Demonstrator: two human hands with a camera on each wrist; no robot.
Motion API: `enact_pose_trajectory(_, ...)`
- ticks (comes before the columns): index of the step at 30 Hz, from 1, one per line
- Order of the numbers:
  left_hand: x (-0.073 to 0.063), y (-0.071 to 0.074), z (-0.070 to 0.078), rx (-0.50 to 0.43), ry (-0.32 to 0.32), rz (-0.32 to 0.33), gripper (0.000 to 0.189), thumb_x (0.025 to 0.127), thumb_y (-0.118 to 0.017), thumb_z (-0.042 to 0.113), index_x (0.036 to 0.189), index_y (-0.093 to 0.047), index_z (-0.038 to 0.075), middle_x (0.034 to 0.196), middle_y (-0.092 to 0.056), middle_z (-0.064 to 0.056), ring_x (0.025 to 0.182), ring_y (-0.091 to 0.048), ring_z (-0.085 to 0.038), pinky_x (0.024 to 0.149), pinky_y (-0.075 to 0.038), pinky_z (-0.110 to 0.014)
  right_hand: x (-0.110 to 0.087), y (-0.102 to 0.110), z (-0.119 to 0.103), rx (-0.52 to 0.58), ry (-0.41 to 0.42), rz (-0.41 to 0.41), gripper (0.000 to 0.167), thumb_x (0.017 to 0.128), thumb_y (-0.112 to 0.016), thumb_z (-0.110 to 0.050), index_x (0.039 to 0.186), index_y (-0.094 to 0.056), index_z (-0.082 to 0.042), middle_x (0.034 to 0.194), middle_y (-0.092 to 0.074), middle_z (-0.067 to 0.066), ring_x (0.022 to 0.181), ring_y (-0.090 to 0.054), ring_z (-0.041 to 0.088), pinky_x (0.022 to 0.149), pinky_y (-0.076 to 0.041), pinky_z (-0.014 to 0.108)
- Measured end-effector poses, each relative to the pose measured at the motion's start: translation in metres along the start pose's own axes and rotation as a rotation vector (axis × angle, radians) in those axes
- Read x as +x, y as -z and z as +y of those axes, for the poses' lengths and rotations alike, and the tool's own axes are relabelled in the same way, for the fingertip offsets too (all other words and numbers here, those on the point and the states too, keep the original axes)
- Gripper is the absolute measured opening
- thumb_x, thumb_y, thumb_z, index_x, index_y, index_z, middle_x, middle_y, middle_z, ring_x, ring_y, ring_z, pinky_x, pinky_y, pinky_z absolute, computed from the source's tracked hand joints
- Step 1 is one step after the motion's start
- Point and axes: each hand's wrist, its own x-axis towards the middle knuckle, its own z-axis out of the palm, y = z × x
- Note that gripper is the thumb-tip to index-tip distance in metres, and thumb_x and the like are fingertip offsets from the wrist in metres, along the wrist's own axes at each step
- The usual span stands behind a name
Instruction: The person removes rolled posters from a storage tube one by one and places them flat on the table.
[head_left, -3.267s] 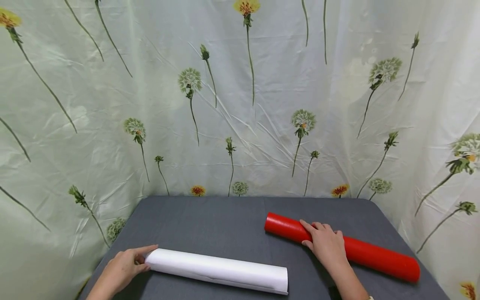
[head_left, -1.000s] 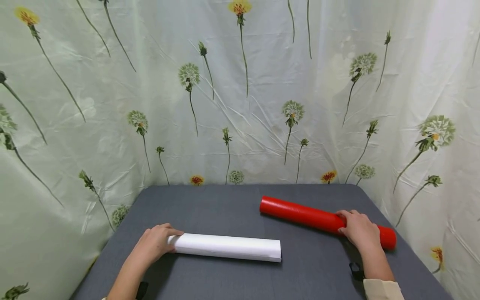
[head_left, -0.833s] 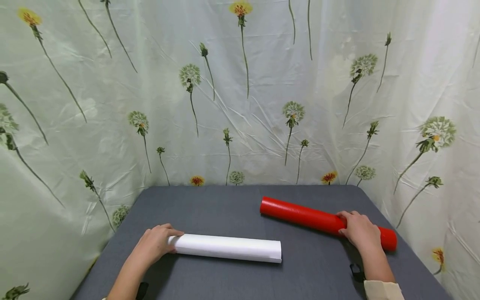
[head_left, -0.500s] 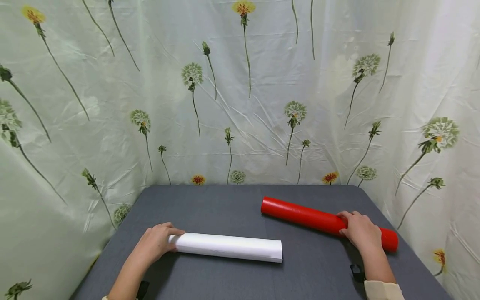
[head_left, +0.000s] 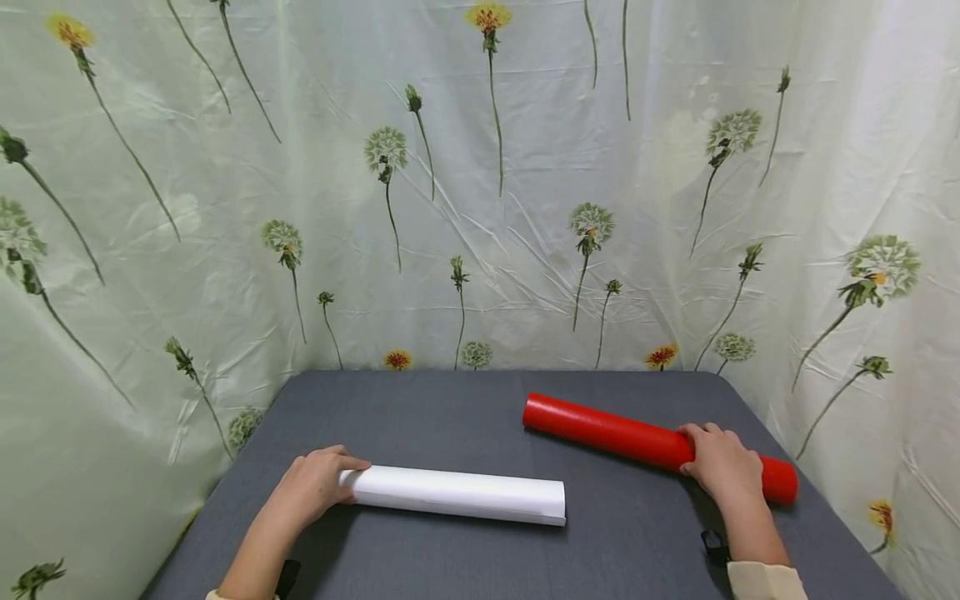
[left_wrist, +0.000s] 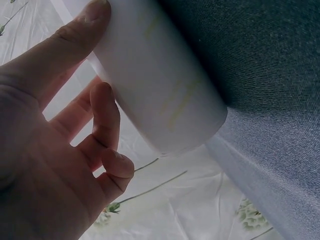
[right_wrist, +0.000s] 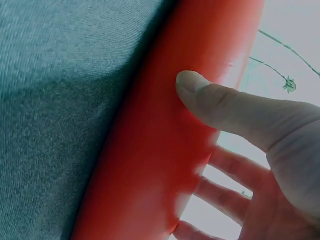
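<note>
A long white roll (head_left: 461, 493) lies on the dark grey table, a loose sheet edge running along its near side. My left hand (head_left: 310, 486) grips its left end from above. In the left wrist view, the thumb lies on the roll, while two fingers are curled beside it and the index fingertip is hidden. Farther back on the right lies a glossy red roll (head_left: 607, 431), slanting toward me at its right end. My right hand (head_left: 722, 463) holds it near that end, thumb on the near side in the right wrist view and fingers partly hidden behind.
The grey cloth-covered table (head_left: 420, 417) has rounded far corners. A pale curtain (head_left: 525, 275) printed with dandelions hangs behind it and along both sides. A black strap (head_left: 714, 547) shows at my right wrist.
Since the earliest frame, my right hand has shifted rightward along the red roll, and my left hand has moved farther over the white roll's end. Over the last second both hands stay still.
</note>
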Motion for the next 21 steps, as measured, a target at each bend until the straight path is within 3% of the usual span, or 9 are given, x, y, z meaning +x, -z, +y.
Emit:
enact_pose_trajectory(7, -0.0010, -0.0001, 0.0006, 0.003, -0.007, 0.013, 0.046, 0.072, -0.096, 0.019, 0.116, -0.084, 0.025, 0.102, -0.075, 0.005, 0.089, -0.073, -0.023, 0.070, -0.054, -0.041, 0.0003, -0.0019, 0.0012, -0.007, 0.011, 0.036, 0.061, 0.082, -0.088, -0.016, 0.137, -0.064, -0.003, 0.130, -0.061, 0.032, 0.110, -0.056, 0.049, 0.082, -0.050, 0.068)
enact_pose_trajectory(21, 0.0028, 0.0013, 0.0021, -0.002, 0.031, -0.027, 0.046, 0.073, -0.096, 0.020, 0.116, -0.083, 0.027, 0.105, -0.075, 0.005, 0.092, -0.073, -0.023, 0.073, -0.051, -0.043, 0.0011, -0.0009, 0.0023, -0.032, 0.043, 0.065, 0.058, 0.080, -0.090, -0.018, 0.131, -0.068, -0.006, 0.120, -0.065, 0.027, 0.104, -0.059, 0.046, 0.073, -0.052, 0.065)
